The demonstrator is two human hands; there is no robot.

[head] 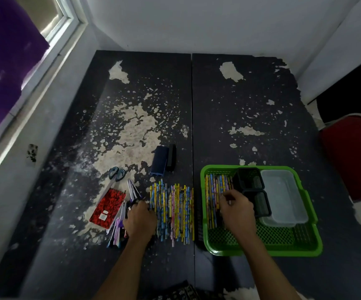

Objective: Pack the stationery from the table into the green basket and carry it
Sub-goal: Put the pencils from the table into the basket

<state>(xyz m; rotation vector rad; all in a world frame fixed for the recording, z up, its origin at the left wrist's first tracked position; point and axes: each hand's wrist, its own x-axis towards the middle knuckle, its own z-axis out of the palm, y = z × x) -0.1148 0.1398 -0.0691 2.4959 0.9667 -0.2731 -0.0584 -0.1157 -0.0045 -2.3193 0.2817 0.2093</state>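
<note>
My right hand (237,210) curls over pencils inside the green basket (262,250) on the counter's (251,105) near right; my left hand (139,221) rests, fingers bent, on loose pencils (173,211) beside it, its grip unclear.

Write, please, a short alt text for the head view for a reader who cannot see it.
A person's right hand sets patterned pencils into a green basket on a worn dark table, while the left hand rests at the edge of a pencil row outside it. A red notebook lies further left.
</note>
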